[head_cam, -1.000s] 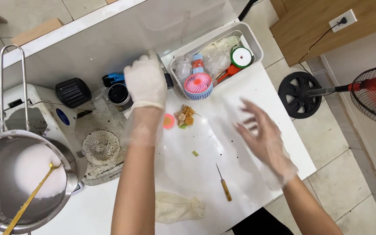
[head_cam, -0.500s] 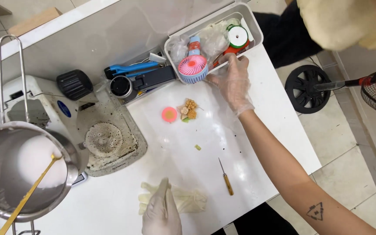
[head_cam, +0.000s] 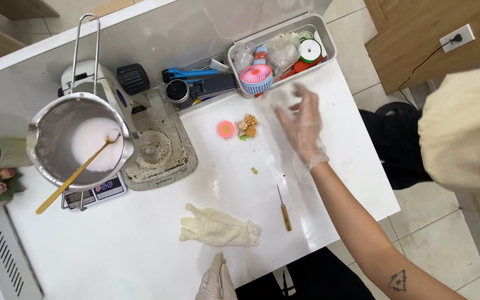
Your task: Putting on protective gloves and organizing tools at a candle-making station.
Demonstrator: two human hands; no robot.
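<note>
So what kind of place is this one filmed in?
Probably a small home craft workbench, perhaps for candle or soap making: a metal pot of white liquid sits on a scale, beside a supply bin on a white table.

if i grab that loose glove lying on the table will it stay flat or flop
The loose glove lies crumpled with folds, so it would probably droop from the fingers. It looks thin, so likely very light. A push on the smooth white table would probably slide and bunch it; it would not roll.
</note>
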